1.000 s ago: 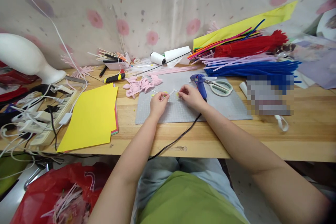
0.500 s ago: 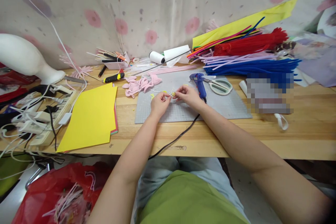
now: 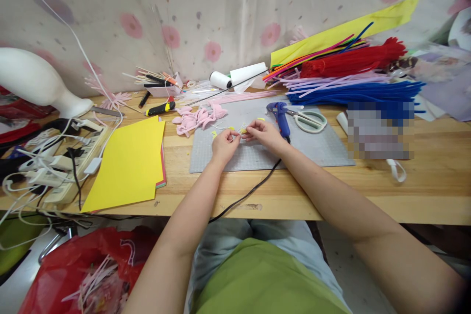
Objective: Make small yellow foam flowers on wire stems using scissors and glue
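Over the grey cutting mat [image 3: 312, 152], both my hands meet with fingertips nearly touching. My left hand [image 3: 225, 144] is closed in a pinch on thin white wires [image 3: 241, 128]. My right hand [image 3: 265, 134] pinches a small yellow strip [image 3: 243, 131] against those wires; the fingers partly hide it. Small yellow scraps [image 3: 215, 134] lie just beyond my left hand. Pink fuzzy petal shapes [image 3: 198, 118] are heaped at the mat's left corner. A blue hot glue gun [image 3: 281, 120] rests right of my right hand, beside pale-handled scissors [image 3: 311, 121].
Yellow paper sheets [image 3: 125, 164] and a cabled power strip [image 3: 86, 157] lie on the left. Blue pipe cleaners [image 3: 353, 94] and red ones [image 3: 353, 61] are stacked at the back right. A black cord [image 3: 246, 197] crosses the front edge. A cutter [image 3: 160, 108] lies behind.
Both hands stay in nearly the same place, still pinching the wires and the yellow strip. The whole view has shifted very slightly.
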Demonstrator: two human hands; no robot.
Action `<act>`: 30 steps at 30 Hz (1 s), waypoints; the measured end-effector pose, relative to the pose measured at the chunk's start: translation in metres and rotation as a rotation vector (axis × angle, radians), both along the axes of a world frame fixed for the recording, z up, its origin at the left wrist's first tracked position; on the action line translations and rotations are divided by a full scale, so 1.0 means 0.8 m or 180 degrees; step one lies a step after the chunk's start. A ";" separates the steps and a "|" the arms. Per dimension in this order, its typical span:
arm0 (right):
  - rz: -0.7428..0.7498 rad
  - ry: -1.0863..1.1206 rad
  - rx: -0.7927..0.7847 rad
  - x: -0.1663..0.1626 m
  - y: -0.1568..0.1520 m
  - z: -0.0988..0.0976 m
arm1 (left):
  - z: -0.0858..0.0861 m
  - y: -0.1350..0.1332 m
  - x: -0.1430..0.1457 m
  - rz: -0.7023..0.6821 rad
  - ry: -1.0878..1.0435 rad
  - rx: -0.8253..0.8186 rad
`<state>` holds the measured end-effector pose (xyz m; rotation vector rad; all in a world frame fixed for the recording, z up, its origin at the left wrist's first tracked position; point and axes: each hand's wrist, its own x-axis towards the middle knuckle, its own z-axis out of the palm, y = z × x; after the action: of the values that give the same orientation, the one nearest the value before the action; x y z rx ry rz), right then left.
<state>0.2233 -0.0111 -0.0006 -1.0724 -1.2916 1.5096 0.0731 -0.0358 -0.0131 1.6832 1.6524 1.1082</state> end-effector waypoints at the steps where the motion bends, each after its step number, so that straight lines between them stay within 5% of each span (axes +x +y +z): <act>1: 0.0004 -0.0019 0.0053 0.000 0.000 -0.001 | 0.000 0.000 0.000 0.0001 0.0010 0.0002; 19: 0.0021 -0.0136 0.0362 0.003 0.002 -0.004 | -0.001 -0.001 0.001 0.0038 0.0114 0.0023; 30: -0.0035 -0.0350 0.0388 0.001 0.003 -0.003 | -0.005 0.005 -0.002 -0.0210 -0.0559 -0.0017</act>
<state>0.2237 -0.0086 -0.0029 -1.0938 -1.4322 1.3615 0.0719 -0.0322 -0.0173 1.5770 1.4791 1.1824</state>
